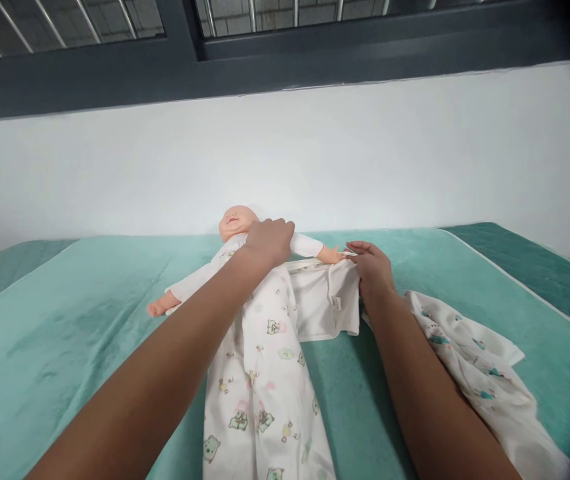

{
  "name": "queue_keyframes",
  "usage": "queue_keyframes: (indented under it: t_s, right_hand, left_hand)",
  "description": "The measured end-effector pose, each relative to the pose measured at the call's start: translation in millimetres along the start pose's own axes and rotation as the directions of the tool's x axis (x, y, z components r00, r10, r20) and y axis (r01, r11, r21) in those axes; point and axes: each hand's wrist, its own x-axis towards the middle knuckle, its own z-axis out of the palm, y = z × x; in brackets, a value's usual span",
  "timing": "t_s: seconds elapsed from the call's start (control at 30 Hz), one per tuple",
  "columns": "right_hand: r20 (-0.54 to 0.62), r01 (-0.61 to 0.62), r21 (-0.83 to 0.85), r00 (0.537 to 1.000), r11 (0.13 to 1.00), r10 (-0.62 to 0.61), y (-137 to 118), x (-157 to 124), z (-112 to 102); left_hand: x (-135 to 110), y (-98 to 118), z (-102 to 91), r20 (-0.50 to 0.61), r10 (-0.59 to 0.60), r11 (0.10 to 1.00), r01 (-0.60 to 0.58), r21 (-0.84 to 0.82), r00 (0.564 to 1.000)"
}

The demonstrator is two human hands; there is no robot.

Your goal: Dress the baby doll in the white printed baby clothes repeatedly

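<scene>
1. Left hand [271, 243] curls knuckles-up over the upper chest of a doll [237, 221]; its fingertips are hidden, so I cannot tell what they grip. The right hand [372, 268] is narrowed, thumb and fingers pinching the upper outer corner of a white flap [313, 307].
2. Nearest, a soft green cover [89, 333] spreads beneath everything, lightly creased on the left. A printed garment [271, 360], white with small bears, runs from the bottom of the view up between the forearms to the doll's body.
3. At near right, a printed cloth [485, 377] lies bunched, partly behind the right forearm.
4. For moving, a broad stretch of cover reaches left from the garment to a pale seam; on the right, a narrower strip lies between flap and cloth, crossed by the right forearm.
5. Midway, the flap spreads to the right of the garment, a small label [336, 303] on it. The doll lies on its back, head just beyond the left hand. One sleeved arm points left; the other stretches right along the flap's top edge, ending just beside the right fingers.
6. Farther, the cover's back edge meets a white wall [389, 160] close behind the doll's head.
7. Farthest, a dark window frame [315, 53] tops the wall, with metal bars [295, 13] behind it.
</scene>
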Motion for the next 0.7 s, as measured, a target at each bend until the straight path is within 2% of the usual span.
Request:
queue_keyframes:
  t_s: [0.2, 0.43, 0.6, 0.7]
  right_hand:
    - [-0.108, 0.011, 0.072, 0.994, 0.997, -0.003, 0, 3, 0]
    - [-0.205, 0.047, 0.097, 0.978, 0.994, -0.026, 1, 5, -2]
    - [-0.207, 0.050, 0.158, 0.978, 0.986, -0.016, -5, 5, -3]
    - [-0.184, 0.118, 0.123, 0.978, 0.985, -0.094, -9, 2, -1]
  left_hand:
    - [-1, -5, -3.9, -0.005, 0.028, 1.000, -0.028, -0.001, 1.000]
    - [6, -9, -3.2, -0.053, -0.075, 0.996, 0.072, -0.051, 0.996]
    - [7, 17, 10.7, -0.026, -0.001, 0.997, -0.001, -0.081, 1.000]
    - [-2, 34, 19.1, 0.002, 0.094, 0.986, -0.093, -0.137, 0.996]
